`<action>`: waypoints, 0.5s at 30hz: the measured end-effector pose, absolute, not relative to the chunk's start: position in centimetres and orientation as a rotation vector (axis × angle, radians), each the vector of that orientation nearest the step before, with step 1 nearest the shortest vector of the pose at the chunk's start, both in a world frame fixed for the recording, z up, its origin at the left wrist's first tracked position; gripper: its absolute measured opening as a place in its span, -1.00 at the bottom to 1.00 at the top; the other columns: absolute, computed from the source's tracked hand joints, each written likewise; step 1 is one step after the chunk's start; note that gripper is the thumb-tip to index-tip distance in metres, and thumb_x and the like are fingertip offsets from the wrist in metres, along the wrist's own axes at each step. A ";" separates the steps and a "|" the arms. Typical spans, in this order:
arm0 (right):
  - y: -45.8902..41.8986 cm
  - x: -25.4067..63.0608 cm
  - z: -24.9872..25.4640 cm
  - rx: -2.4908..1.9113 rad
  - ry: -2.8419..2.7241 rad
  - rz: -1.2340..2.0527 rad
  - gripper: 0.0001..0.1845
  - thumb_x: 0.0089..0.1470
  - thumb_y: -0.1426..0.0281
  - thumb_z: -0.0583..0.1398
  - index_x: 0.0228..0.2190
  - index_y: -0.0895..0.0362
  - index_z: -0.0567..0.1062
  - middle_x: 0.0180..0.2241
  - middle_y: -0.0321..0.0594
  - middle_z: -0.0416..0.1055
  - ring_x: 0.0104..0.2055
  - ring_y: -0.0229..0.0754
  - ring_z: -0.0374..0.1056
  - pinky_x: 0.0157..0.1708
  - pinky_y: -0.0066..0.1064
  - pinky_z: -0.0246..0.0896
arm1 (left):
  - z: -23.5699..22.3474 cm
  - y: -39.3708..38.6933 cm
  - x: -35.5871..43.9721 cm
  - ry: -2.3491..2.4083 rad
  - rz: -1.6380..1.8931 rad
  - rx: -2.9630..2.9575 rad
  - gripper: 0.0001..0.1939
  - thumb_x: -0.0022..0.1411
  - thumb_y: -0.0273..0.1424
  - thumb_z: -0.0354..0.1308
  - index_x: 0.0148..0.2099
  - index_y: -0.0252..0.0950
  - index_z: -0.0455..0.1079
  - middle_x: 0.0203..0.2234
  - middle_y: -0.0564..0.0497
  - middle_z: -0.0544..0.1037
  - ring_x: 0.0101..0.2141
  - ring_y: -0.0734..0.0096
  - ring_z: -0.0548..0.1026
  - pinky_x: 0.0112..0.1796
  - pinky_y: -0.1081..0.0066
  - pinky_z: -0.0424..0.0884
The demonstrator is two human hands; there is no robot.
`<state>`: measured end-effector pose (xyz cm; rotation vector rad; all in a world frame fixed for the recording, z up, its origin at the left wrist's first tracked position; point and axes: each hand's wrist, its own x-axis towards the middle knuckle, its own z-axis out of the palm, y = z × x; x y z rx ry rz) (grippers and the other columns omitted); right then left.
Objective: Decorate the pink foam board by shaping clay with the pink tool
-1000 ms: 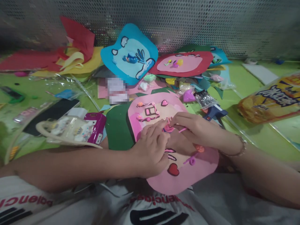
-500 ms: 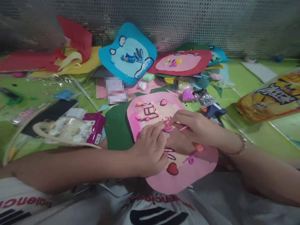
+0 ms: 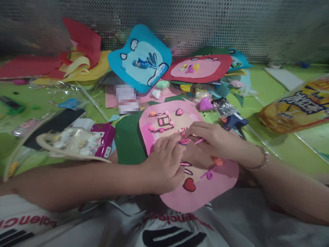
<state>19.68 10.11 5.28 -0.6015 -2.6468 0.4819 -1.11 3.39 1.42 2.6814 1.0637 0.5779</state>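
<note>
A pink card (image 3: 195, 200) with rounded corners lies tilted in front of me, decorated with clay flowers and hearts. At its middle is a small pink clay figure (image 3: 184, 140), partly covered by my fingers. My left hand (image 3: 164, 164) rests on the card, fingers together and bent, its fingertips against the figure's left side. From the other side my right hand (image 3: 213, 139) pinches the top of the figure between thumb and fingers. A thin pink stick-like piece (image 3: 199, 141) shows under the right fingers. Below the hands are a red heart (image 3: 189, 185) and a purple clay curl (image 3: 210, 175).
A green sheet (image 3: 130, 140) sits under the card's left edge. A phone (image 3: 58, 128) and a magenta device (image 3: 106, 139) lie left. Behind are a blue card (image 3: 120, 46), a red card (image 3: 223, 67) and clay packets (image 3: 205, 103). A yellow snack bag (image 3: 295, 106) stands right.
Both hands stay in nearly the same place. The right hand's fingers have shifted very slightly at the top of the clay figure.
</note>
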 end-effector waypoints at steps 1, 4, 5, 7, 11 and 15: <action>10.1 19.7 5.3 -0.600 -2.642 0.479 -0.78 0.16 0.60 0.01 -0.21 0.27 0.40 -0.31 -0.11 0.35 -0.25 -0.24 0.32 -0.26 -0.46 0.24 | 1.4 3.4 -1.1 1.064 0.575 2.683 -0.71 0.12 -0.45 -0.02 -0.08 -0.32 0.04 0.03 -0.35 0.16 0.09 -0.08 0.15 0.03 -0.05 0.09; 10.1 19.7 5.3 -0.611 -2.631 0.495 -0.79 0.15 0.61 0.02 -0.22 0.26 0.40 -0.32 -0.14 0.37 -0.25 -0.24 0.32 -0.26 -0.47 0.24 | 1.3 3.3 -1.0 1.057 0.575 2.688 -0.69 0.11 -0.45 -0.01 -0.08 -0.33 0.05 0.03 -0.36 0.16 0.09 -0.10 0.15 0.04 -0.06 0.07; 10.1 19.6 5.3 -0.620 -2.631 0.506 -0.80 0.14 0.62 0.02 -0.23 0.25 0.39 -0.32 -0.15 0.37 -0.25 -0.24 0.32 -0.26 -0.47 0.24 | 1.3 3.3 -1.0 1.057 0.574 2.688 -0.69 0.11 -0.45 -0.01 -0.08 -0.33 0.05 0.03 -0.36 0.16 0.10 -0.10 0.14 0.04 -0.06 0.07; 10.1 19.6 5.3 -0.641 -2.630 0.524 -0.80 0.11 0.62 0.04 -0.23 0.24 0.40 -0.31 -0.16 0.37 -0.26 -0.25 0.32 -0.27 -0.47 0.24 | 1.3 3.3 -1.0 1.060 0.572 2.682 -0.70 0.12 -0.45 -0.01 -0.08 -0.32 0.04 0.04 -0.34 0.16 0.11 -0.09 0.13 0.05 -0.05 0.07; 10.1 19.5 5.2 -0.637 -2.624 0.500 -0.79 0.10 0.64 0.05 -0.24 0.24 0.41 -0.33 -0.17 0.37 -0.28 -0.26 0.31 -0.28 -0.48 0.23 | 1.4 3.2 -1.1 1.063 0.567 2.669 -0.71 0.12 -0.45 -0.02 -0.08 -0.31 0.05 0.04 -0.33 0.18 0.12 -0.07 0.13 0.05 -0.05 0.07; 10.2 19.6 5.1 -0.630 -2.640 0.470 -0.79 0.13 0.62 0.05 -0.23 0.24 0.41 -0.30 -0.15 0.35 -0.26 -0.25 0.31 -0.27 -0.47 0.23 | 1.5 3.3 -1.1 1.059 0.575 2.660 -0.73 0.12 -0.45 -0.02 -0.10 -0.32 0.07 0.02 -0.34 0.20 0.12 -0.05 0.14 0.05 -0.02 0.08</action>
